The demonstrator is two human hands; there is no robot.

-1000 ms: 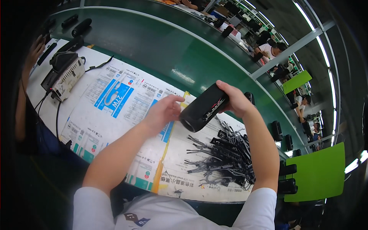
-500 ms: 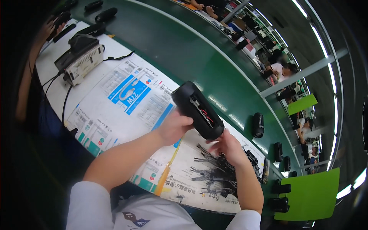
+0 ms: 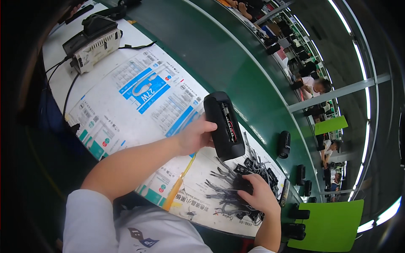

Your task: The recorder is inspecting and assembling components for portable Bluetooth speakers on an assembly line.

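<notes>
A black cylindrical speaker body (image 3: 216,113) is held up over the bench by my left hand (image 3: 195,135), the thumb across its side. A long slot in the speaker faces me, with red and dark wires and small parts inside. Lower right, my right hand (image 3: 260,195) is over a pile of short black cables with small black parts (image 3: 228,195). Its thumb and forefinger are spread apart, with nothing visible between them; the other fingertips are partly hidden against the pile.
A white and black electrical unit (image 3: 98,46) with cords stands at the upper left of the printed white bench top (image 3: 168,80). A yellow-handled tool (image 3: 174,193) lies near the front edge. Beyond runs a green belt (image 3: 236,71) carrying another speaker (image 3: 284,144). Other people sit farther off.
My right hand has let go of the speaker's lower end and moved down to the cable pile. The speaker, still in my left hand, is more upright and slightly farther right.
</notes>
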